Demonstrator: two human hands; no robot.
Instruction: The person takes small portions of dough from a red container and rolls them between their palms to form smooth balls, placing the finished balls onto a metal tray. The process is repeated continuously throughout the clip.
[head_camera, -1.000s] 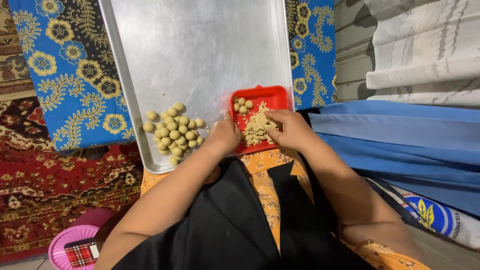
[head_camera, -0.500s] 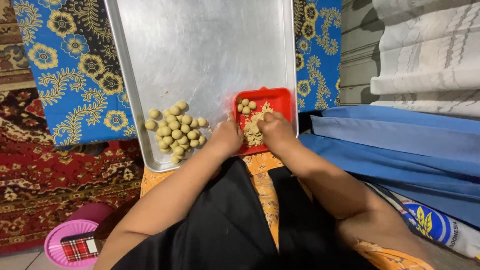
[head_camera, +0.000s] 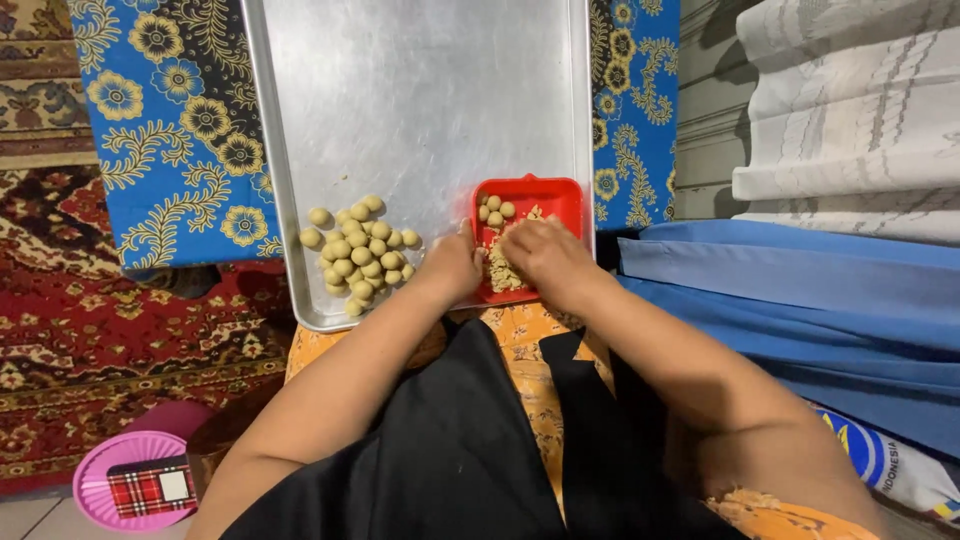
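Dough directly under right hand, pinching crumbs in tub; left hand curled at its nine o'clock, balls farther left.

A blue cloth with yellow flowers lies over a red patterned carpet. A pink plate carrying a red tartan box sits lower left. Folded blue fabric lies right, beneath white patterned cloth.

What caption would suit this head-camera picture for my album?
Both hands, left hand and right hand, work crumbly dough in a red tub beside dough balls on a metal tray.
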